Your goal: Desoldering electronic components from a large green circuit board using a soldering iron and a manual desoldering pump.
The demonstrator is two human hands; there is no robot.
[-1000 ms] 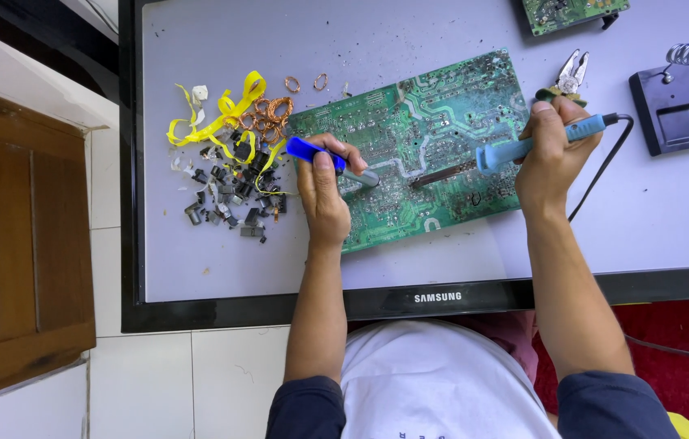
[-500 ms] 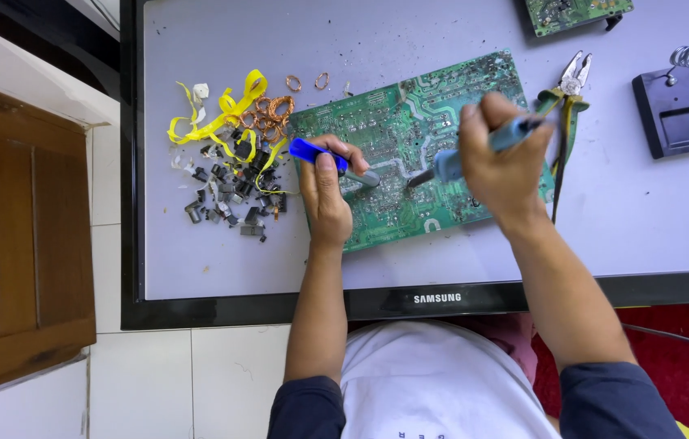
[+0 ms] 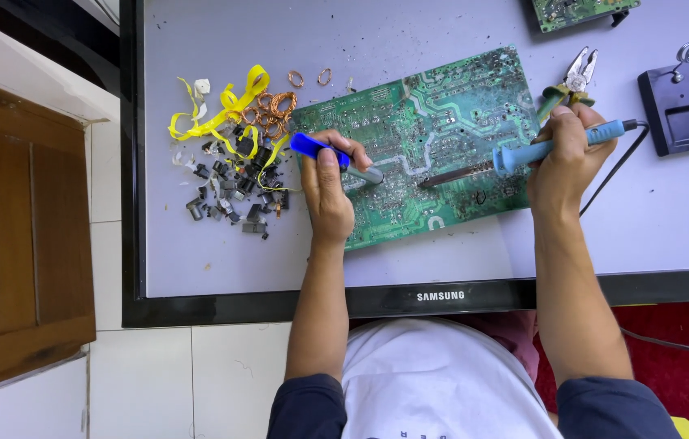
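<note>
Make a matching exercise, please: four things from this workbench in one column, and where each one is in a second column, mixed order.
Things:
1. soldering iron
2. blue-handled tool
3. pliers
4. yellow strips

Places:
A. lying beyond the right hand, untouched
B. in the left hand
C. in the pile left of the circuit board
D. in the right hand

Pairs: 1-D, 2-B, 3-A, 4-C

Blue soldering iron (image 3: 523, 156) tip on green board (image 3: 434, 122); blue pump (image 3: 332, 156) alongside.
</note>
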